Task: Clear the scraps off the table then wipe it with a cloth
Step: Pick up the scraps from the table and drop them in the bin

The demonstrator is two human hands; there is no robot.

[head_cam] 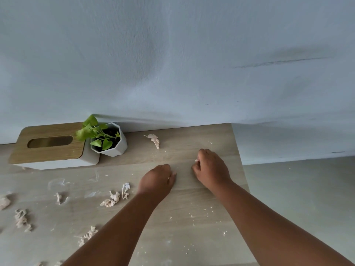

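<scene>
The right hand [210, 167] is curled into a loose fist, a small pale crumb [196, 160] pinched at its fingertips. The left hand [157, 179] rests fingers-down on the wooden table [192, 198] just beside it — whether it holds anything I cannot tell. Crumpled tissue scraps [112, 198] lie left of the left wrist; another twisted scrap [154, 140] lies beyond both hands, near the potted plant [108, 139] and tissue box [51, 146].

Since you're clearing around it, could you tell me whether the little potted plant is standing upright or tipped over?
Upright. The potted plant stands on its base on the table beside the tissue box, rim up, soil still inside.
</scene>
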